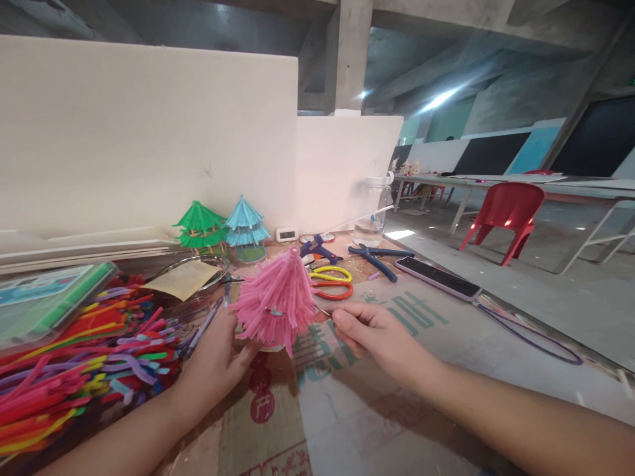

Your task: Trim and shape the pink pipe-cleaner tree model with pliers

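A pink pipe-cleaner pavilion model (278, 294) with a two-tier fringed roof stands upright in front of me. My left hand (218, 354) is closed around its lower left side, some fingers hidden behind it. From the right, my right hand (367, 330) pinches a thin, dark pointed tool (323, 311), whose tip meets the edge of the pink roof. Most of that tool is hidden in the fingers. Behind the model are scissors (333, 291) with yellow and red handles. A green pavilion model (199, 225) and a blue one (245, 228) stand farther back.
Bundles of coloured pipe cleaners (124, 360) and a plastic case (54, 297) fill the left side. Toward the back are a glue gun (320, 250), blue pliers (380, 254), a small clock (286, 235) and a water bottle (372, 211). A phone (439, 277) lies right.
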`<state>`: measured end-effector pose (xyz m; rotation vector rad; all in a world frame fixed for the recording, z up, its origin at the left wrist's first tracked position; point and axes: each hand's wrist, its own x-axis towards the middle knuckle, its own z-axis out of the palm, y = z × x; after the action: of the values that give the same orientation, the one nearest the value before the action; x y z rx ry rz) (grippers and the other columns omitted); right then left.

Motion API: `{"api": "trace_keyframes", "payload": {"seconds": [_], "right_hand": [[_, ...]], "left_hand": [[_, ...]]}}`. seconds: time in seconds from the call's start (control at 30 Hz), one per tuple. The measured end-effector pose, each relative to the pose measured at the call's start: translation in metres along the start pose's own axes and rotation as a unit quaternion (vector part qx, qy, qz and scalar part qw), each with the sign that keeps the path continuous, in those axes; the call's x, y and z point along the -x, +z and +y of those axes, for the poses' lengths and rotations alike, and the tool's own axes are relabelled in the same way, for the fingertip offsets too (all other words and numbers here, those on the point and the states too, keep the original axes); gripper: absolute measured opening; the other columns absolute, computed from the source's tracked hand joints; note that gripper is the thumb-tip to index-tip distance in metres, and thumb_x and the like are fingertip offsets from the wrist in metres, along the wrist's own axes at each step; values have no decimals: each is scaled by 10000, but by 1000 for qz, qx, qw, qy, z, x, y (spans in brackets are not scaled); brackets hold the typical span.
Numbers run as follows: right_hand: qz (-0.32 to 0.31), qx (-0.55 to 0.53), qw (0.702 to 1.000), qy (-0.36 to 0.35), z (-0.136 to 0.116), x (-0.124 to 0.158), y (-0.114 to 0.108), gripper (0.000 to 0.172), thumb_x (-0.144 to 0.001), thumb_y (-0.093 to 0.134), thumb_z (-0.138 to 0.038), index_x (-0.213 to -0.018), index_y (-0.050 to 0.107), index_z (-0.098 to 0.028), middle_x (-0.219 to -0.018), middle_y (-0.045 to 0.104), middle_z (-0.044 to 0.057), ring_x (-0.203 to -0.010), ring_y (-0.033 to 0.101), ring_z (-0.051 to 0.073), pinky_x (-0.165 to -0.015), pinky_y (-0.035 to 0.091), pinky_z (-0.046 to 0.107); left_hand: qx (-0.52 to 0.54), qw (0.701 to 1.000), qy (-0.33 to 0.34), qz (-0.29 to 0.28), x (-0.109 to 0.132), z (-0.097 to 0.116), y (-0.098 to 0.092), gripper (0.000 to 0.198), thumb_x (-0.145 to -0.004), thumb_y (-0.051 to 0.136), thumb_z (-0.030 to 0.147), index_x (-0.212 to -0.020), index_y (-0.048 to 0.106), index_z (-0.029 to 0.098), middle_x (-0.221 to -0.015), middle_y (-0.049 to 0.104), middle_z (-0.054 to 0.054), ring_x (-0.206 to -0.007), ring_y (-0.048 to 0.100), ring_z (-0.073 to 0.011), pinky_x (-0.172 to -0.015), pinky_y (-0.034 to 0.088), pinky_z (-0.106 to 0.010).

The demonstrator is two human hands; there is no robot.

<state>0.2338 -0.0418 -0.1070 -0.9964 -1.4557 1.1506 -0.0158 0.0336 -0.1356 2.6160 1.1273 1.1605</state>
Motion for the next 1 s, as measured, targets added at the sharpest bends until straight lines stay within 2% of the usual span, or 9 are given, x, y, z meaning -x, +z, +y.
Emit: {"api": "trace_keyframes", "payload": {"seconds": [0.13,0.33,0.53,0.7,0.77,0.87,1.0], "right_hand": [[1,7,1000,3,-1,0,1,584,-748,564,-741,-576,424,-201,-496,323,-76,-470,272,76,-475,195,251],[-9,-15,1000,13,4,0,0,557,-741,591,-729,-720,550,-174,-531,314,-84,-480,239,72,-466,157,247],[5,8,1000,4,2,0,-1,575,-739,567,-744,-609,465,-194,-506,326,-76,-471,254,74,-464,187,248],[22,62,998,-25,-4,4,1,516,-731,607,-702,-784,601,-189,-619,419,-37,-561,346,110,-519,265,250],[33,74,996,-40,-7,5,0,477,-723,640,-667,-788,578,-198,-660,443,-25,-595,369,123,-547,294,256],[56,106,991,-67,-14,3,-2,437,-736,648,-621,-728,492,-213,-642,379,-41,-582,335,122,-546,290,258],[75,183,971,-133,-34,-16,-4,381,-781,616,-505,-647,397,-223,-631,307,-52,-578,295,118,-530,252,252]], "left_hand": [[-1,1000,-9,-3,0,1,0,351,-865,491,460,-1045,623,188,-1020,696,-101,-936,634,-272,-827,520,-397],[1,1000,-21,-6,0,0,0,382,-857,487,480,-1060,620,186,-1045,695,-110,-967,631,-278,-848,515,-409],[8,1000,-17,-6,-1,0,1,369,-862,497,488,-1047,620,194,-1039,692,-108,-963,632,-283,-846,513,-412],[30,999,-43,2,-1,-2,3,386,-876,491,511,-1044,604,184,-1052,676,-116,-1014,625,-286,-861,509,-414],[25,999,-47,7,0,-1,3,361,-883,489,502,-1021,607,190,-1022,680,-104,-992,632,-282,-842,516,-406],[9,999,-39,14,3,0,3,336,-887,497,481,-1034,613,201,-1010,691,-92,-967,643,-275,-816,526,-390],[-4,999,-33,33,6,-1,3,310,-877,507,419,-1046,622,186,-1014,702,-108,-957,656,-288,-803,533,-403]]}}
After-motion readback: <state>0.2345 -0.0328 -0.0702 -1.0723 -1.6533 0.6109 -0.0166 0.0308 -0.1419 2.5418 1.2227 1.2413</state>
